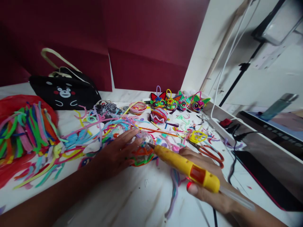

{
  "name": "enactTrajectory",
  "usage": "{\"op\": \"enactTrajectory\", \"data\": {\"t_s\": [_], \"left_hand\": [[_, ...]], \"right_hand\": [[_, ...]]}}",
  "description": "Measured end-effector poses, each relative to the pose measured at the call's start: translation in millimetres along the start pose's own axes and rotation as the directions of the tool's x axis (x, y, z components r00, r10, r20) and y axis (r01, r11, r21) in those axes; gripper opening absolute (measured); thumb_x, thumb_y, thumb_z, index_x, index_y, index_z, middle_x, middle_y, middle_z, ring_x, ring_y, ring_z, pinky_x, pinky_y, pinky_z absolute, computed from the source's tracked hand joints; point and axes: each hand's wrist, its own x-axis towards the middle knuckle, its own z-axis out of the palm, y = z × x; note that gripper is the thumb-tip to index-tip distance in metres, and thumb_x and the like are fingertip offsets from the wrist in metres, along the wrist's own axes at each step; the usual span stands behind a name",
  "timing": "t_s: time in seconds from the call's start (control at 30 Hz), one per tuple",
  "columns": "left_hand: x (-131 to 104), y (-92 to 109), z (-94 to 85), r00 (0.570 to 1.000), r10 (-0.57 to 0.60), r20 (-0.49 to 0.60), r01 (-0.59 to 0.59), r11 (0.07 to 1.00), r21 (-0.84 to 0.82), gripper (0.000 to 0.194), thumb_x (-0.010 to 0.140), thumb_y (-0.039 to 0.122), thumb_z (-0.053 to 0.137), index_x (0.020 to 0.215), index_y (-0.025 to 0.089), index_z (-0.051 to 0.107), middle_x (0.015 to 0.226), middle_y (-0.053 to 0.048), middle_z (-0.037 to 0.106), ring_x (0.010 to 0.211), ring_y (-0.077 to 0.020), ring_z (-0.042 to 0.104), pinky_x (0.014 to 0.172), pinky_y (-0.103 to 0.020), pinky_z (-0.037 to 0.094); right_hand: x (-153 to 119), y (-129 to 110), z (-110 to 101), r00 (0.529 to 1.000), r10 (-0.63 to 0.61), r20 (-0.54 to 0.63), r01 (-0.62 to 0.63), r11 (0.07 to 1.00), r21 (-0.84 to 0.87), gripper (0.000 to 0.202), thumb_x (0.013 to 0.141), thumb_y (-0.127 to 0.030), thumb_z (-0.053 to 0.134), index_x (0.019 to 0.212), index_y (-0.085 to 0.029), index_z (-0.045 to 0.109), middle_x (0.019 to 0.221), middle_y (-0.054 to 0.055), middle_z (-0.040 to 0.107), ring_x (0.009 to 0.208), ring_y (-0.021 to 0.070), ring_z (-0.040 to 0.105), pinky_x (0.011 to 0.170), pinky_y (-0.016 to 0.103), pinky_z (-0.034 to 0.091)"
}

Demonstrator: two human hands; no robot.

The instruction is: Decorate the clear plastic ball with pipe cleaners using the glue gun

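My left hand (115,151) is closed around the left side of a clear ball (143,154) wrapped in orange, green and red pipe cleaners. The ball rests low over the white tabletop. My right hand (210,197) grips a yellow hot glue gun (180,162), a clear glue stick poking out of its rear. The dark nozzle points left and is at the ball's upper right, close to my left fingertips; whether it touches cannot be made out. Just past my right fingers lie orange-handled scissors (210,154). Loose pipe cleaners surround the ball.
Several finished ornaments (171,102) stand at the back, with a striped pink ball (159,115) before them. At left, a red bag (50,108) holds many pipe cleaners; behind sits a black bear-face bag (63,91). Cables (234,135) and a black pad (260,176) lie right.
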Motion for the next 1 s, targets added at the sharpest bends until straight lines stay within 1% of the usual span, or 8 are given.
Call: {"op": "enactTrajectory", "data": {"t_s": [0.13, 0.23, 0.37, 0.47, 0.53, 0.67, 0.83, 1.0], "left_hand": [[-1, -2, 0.9, 1.0, -0.01, -0.001, 0.01, 1.0, 0.005, 0.06, 0.103, 0.033, 0.039, 0.158, 0.027, 0.016, 0.162, -0.015, 0.024, 0.147, -0.0343, 0.031, 0.117, -0.055, 0.036], [-2, -2, 1.6, 1.0, -0.012, -0.003, 0.012, 1.0, 0.0, 0.059, 0.103, 0.031, 0.039, 0.158, 0.025, 0.018, 0.162, -0.016, 0.024, 0.147, -0.034, 0.031, 0.117, -0.055, 0.035], [-1, -1, 2.3, 1.0, -0.009, -0.023, 0.009, 0.999, -0.034, 0.057, 0.103, 0.031, 0.039, 0.157, 0.025, 0.021, 0.162, -0.016, 0.024, 0.147, -0.0339, 0.03, 0.118, -0.054, 0.034], [0, 0, 1.4, 0.999, -0.006, -0.033, 0.005, 0.999, -0.042, 0.057, 0.103, 0.031, 0.039, 0.157, 0.026, 0.021, 0.163, -0.014, 0.022, 0.147, -0.0331, 0.03, 0.119, -0.053, 0.033], [0, 0, -0.1, 1.0, -0.022, -0.004, 0.022, 0.999, -0.048, 0.058, 0.103, 0.03, 0.038, 0.158, 0.029, 0.017, 0.165, -0.011, 0.018, 0.149, -0.032, 0.027, 0.12, -0.052, 0.031], [-2, -2, -0.8, 0.999, -0.036, 0.041, 0.038, 0.999, -0.03, 0.062, 0.103, 0.03, 0.04, 0.158, 0.032, 0.013, 0.167, -0.009, 0.014, 0.149, -0.0329, 0.026, 0.12, -0.053, 0.031], [-3, -2, 4.3, 0.999, -0.05, -0.02, 0.049, 0.997, -0.056, 0.056, 0.103, 0.033, 0.039, 0.157, 0.029, 0.022, 0.164, -0.013, 0.023, 0.145, -0.0351, 0.034, 0.117, -0.056, 0.035], [0, -1, 2.5, 0.999, -0.043, -0.01, 0.042, 0.997, -0.062, 0.06, 0.103, 0.029, 0.04, 0.158, 0.033, 0.017, 0.167, -0.005, 0.014, 0.149, -0.0319, 0.028, 0.12, -0.052, 0.031]], "right_hand": [[4, -3, -4, 0.986, -0.068, 0.154, 0.069, 0.998, -0.005, 0.034, 0.095, -0.051, 0.051, 0.099, -0.018, 0.062, 0.086, 0.007, 0.066, 0.078, 0.0206, 0.062, 0.071, 0.035, 0.048], [8, -5, -4, 0.946, -0.104, 0.306, 0.118, 0.993, -0.027, 0.031, 0.095, -0.044, 0.046, 0.091, -0.018, 0.062, 0.08, 0.006, 0.065, 0.072, 0.0193, 0.057, 0.066, 0.034, 0.045], [4, 0, 4, 0.891, -0.115, 0.439, 0.173, 0.98, -0.095, 0.018, 0.086, -0.034, 0.053, 0.088, -0.019, 0.063, 0.078, 0.005, 0.063, 0.074, 0.0191, 0.055, 0.07, 0.034, 0.044], [-5, 10, 15, 0.87, -0.13, 0.475, 0.207, 0.972, -0.114, 0.026, 0.078, -0.032, 0.06, 0.097, -0.016, 0.065, 0.086, 0.006, 0.063, 0.081, 0.0207, 0.055, 0.078, 0.036, 0.045], [-10, 16, 22, 0.859, -0.132, 0.495, 0.221, 0.967, -0.126, 0.033, 0.077, -0.034, 0.062, 0.103, -0.014, 0.065, 0.091, 0.007, 0.063, 0.085, 0.0216, 0.054, 0.083, 0.038, 0.045], [-14, 22, 32, 0.836, -0.144, 0.529, 0.258, 0.955, -0.148, 0.039, 0.085, -0.043, 0.062, 0.111, -0.014, 0.065, 0.095, 0.008, 0.063, 0.091, 0.0225, 0.053, 0.088, 0.04, 0.042], [-14, 24, 37, 0.821, -0.164, 0.546, 0.288, 0.946, -0.15, 0.05, 0.093, -0.056, 0.055, 0.118, -0.013, 0.063, 0.1, 0.008, 0.062, 0.094, 0.022, 0.051, 0.089, 0.039, 0.04], [-13, 24, 36, 0.82, -0.153, 0.552, 0.28, 0.947, -0.155, 0.051, 0.096, -0.054, 0.053, 0.122, -0.012, 0.062, 0.11, 0.011, 0.064, 0.102, 0.0233, 0.051, 0.092, 0.039, 0.039]]}}
